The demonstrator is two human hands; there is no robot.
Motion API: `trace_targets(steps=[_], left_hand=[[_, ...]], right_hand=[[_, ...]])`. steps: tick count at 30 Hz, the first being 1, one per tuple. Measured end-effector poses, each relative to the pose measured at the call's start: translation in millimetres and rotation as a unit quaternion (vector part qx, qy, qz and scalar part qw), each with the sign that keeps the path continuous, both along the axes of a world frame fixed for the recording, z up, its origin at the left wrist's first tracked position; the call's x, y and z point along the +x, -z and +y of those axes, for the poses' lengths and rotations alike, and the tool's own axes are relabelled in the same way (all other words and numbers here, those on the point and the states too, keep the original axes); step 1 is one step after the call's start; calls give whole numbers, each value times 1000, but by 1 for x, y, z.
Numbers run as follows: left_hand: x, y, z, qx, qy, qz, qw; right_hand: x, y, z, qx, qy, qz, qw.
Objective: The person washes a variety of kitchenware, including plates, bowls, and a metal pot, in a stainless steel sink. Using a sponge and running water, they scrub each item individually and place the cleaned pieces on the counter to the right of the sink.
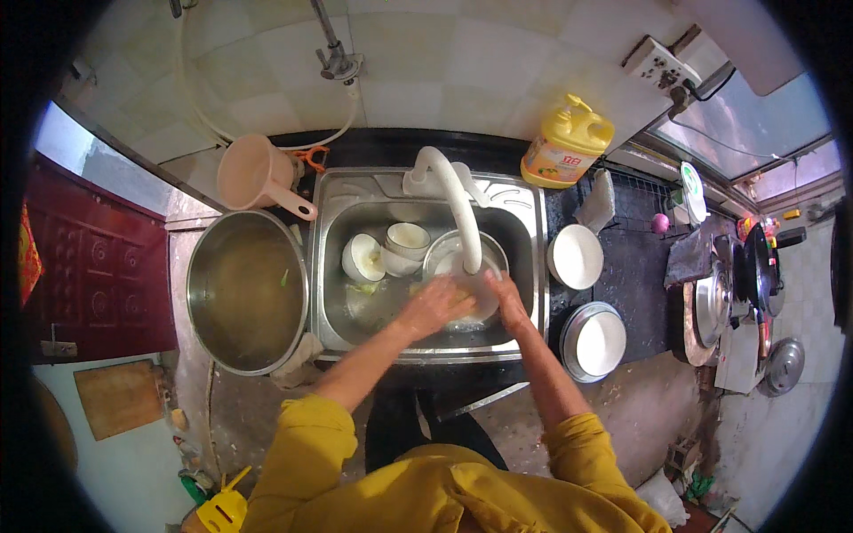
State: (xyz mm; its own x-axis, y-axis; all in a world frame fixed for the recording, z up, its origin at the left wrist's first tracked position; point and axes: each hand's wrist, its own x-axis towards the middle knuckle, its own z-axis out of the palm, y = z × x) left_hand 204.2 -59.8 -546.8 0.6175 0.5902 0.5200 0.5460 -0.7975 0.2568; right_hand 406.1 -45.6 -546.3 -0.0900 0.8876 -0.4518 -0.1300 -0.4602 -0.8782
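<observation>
Over the stainless steel sink (333,320), my right hand (509,301) grips the right rim of a whitish bowl (486,305), blurred and tilted below the faucet. My left hand (436,305) presses into that bowl; yellowish edges beside its fingers look like a sponge or cloth (466,296), mostly hidden. Just behind the hands stands a metal basin (496,248), partly covered by the white curved faucet spout (460,206). Left of it in the sink are a stack of white bowls (406,246) and a tilted white bowl (364,258) with food bits beside it.
A large metal pot (246,293) of cloudy water stands left of the sink, with a pink dipper (250,173) behind. On the right counter are a white bowl (576,257) and stacked bowls (600,343). A yellow detergent jug (563,146) stands at the back right.
</observation>
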Motion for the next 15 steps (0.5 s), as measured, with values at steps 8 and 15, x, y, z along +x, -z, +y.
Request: trace_targets(steps=[8,15], left_hand=[[-13,17,9,51,82,-6,995],[50,14,-32,-317,-203,-180,909]], right_hand=[[-4,-57,19,4,-163,-249,955],[-30,9,3,-15,14,-4,1000]])
